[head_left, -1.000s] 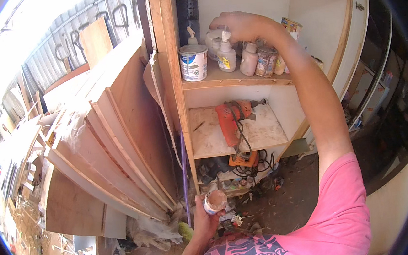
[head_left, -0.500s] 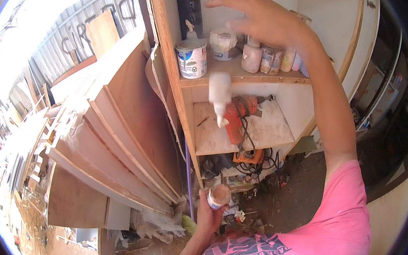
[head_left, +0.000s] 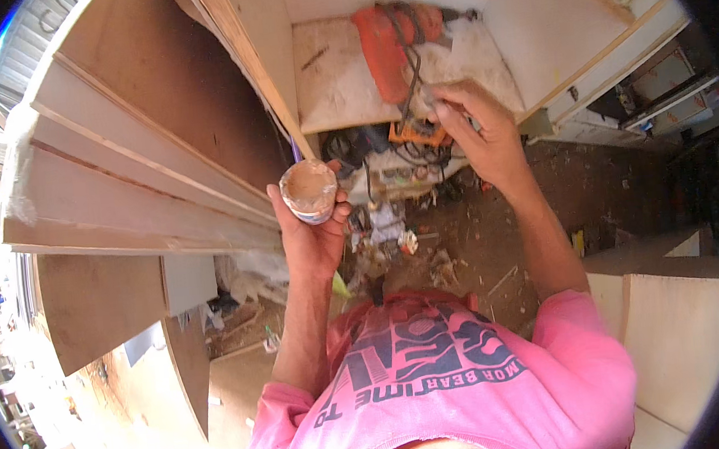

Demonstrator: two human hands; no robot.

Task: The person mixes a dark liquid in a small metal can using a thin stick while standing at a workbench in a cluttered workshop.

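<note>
My left hand [head_left: 309, 244] is wrapped round a small round tub [head_left: 310, 191], which is tilted so that its inside shows. Pinkish-tan paste [head_left: 310, 182] lies in the tub and is smeared over its rim. To the right, my right hand [head_left: 487, 134] is raised in front of the cabinet, with its thumb and forefinger brought close together. A small greyish blur shows at those fingertips; what it is I cannot make out. Behind this hand, an orange-red power drill [head_left: 380, 58] with a dark cord lies on a dusty shelf [head_left: 328, 96].
Below that shelf sit an orange tool [head_left: 422, 133] and tangled black cords. Large wooden panels [head_left: 149, 131] lean on the left, close to my left hand. Litter and scraps [head_left: 407, 242] cover the dark floor. Pale boards [head_left: 681, 334] stand at the lower right.
My view has tipped downward, and the upper shelf of cans has left it. My right hand has come down from that shelf. The upside-down white bottle no longer shows. The tub appears higher.
</note>
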